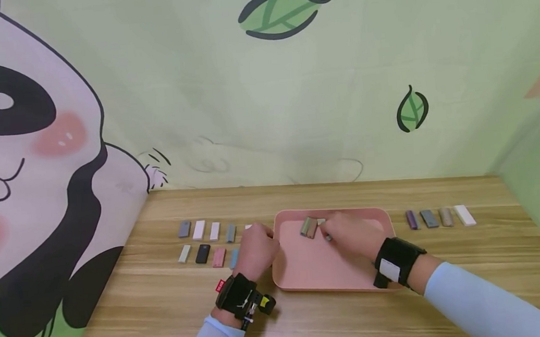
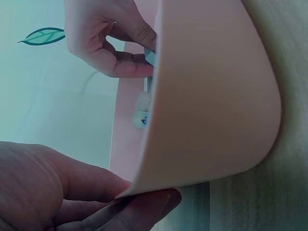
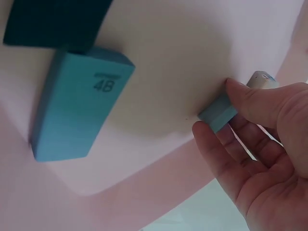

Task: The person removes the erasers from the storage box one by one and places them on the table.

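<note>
A pink tray (image 1: 305,270) lies in the middle of the wooden table. My left hand (image 1: 267,242) grips its left rim; in the left wrist view the thumb and a finger (image 2: 144,195) pinch the tray's corner (image 2: 211,96). My right hand (image 1: 329,235) reaches into the tray and pinches a small blue-grey block (image 3: 215,115) between thumb and fingers (image 3: 217,109), end down on the tray floor. Close beside it lie a blue block marked 4B (image 3: 79,103) and a dark block (image 3: 53,21). The head view shows these two blocks (image 1: 308,227) at the tray's far side.
Two rows of small coloured blocks (image 1: 201,241) lie left of the tray, partly hidden by my left hand. A single row of several blocks (image 1: 438,218) lies to the right. A cloth backdrop (image 1: 266,111) closes off the table's far edge and both sides.
</note>
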Action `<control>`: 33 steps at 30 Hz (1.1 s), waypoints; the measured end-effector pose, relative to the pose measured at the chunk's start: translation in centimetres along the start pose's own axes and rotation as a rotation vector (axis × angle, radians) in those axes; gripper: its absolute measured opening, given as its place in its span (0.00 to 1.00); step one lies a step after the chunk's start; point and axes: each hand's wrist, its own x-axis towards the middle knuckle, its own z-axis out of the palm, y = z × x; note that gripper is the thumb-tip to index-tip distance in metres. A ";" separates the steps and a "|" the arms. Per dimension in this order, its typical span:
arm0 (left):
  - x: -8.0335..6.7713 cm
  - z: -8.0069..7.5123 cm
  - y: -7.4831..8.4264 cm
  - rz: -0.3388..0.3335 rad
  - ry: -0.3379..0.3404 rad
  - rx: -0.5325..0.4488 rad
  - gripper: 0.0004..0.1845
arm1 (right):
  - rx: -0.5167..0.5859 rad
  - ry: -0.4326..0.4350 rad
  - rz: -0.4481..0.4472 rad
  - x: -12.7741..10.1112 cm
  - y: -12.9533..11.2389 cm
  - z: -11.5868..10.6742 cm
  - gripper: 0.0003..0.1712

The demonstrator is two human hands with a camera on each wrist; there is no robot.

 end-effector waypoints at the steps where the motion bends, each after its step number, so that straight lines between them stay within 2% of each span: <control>1: 0.0 0.0 0.0 0.003 0.000 0.001 0.16 | 0.000 -0.002 0.004 0.0 0.0 0.0 0.08; 8: 0.1 0.0 0.1 0.018 0.011 0.012 0.17 | 0.016 -0.015 0.049 -0.5 0.2 -0.1 0.05; 15: 0.1 0.1 0.0 0.012 0.012 0.013 0.18 | 0.047 -0.004 0.049 -1.3 0.3 -0.6 0.07; 19: 0.1 0.2 0.0 -0.007 0.001 0.004 0.18 | 0.080 -0.008 0.121 -2.1 1.0 -1.4 0.05; 22: 0.1 0.1 0.0 -0.018 -0.004 -0.008 0.17 | 0.157 -0.025 0.198 -2.9 1.8 -2.6 0.02; 26: 0.0 0.0 0.1 -0.018 -0.005 -0.016 0.17 | 0.245 -0.028 0.300 -4.3 3.5 -4.3 0.06; 33: -0.1 0.0 0.0 -0.004 -0.005 -0.018 0.16 | 0.246 0.099 0.431 -7.5 7.7 -6.1 0.12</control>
